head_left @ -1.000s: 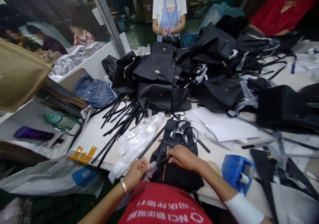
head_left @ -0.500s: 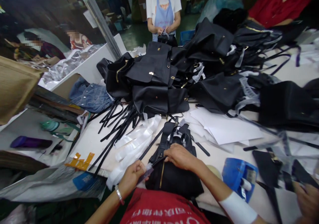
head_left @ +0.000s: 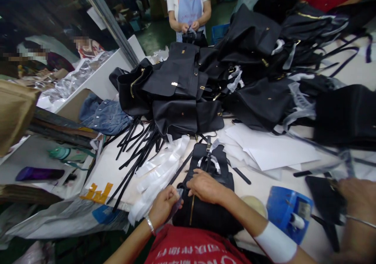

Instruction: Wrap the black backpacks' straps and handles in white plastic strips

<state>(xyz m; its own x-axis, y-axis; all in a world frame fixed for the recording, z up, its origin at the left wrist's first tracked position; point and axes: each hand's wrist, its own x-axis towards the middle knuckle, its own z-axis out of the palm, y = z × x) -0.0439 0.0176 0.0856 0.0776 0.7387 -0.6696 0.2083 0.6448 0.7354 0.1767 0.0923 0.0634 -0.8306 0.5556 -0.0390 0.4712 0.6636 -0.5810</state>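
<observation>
Left hand pinches clear film; right hand grips a black strap, apparently steadying it over the backpack.

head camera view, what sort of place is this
Most likely a bag-making or bag-finishing workshop: black bags are heaped on the table, loose black straps lie beside them, and a person in a blue apron stands on the far side.

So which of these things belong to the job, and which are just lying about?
Seemingly the job's:
black backpack at the right hand
clear plastic in the left hand
probably the piled black bags and white strips

Probably just lying about:
denim garment
purple bottle
green bottle
</observation>
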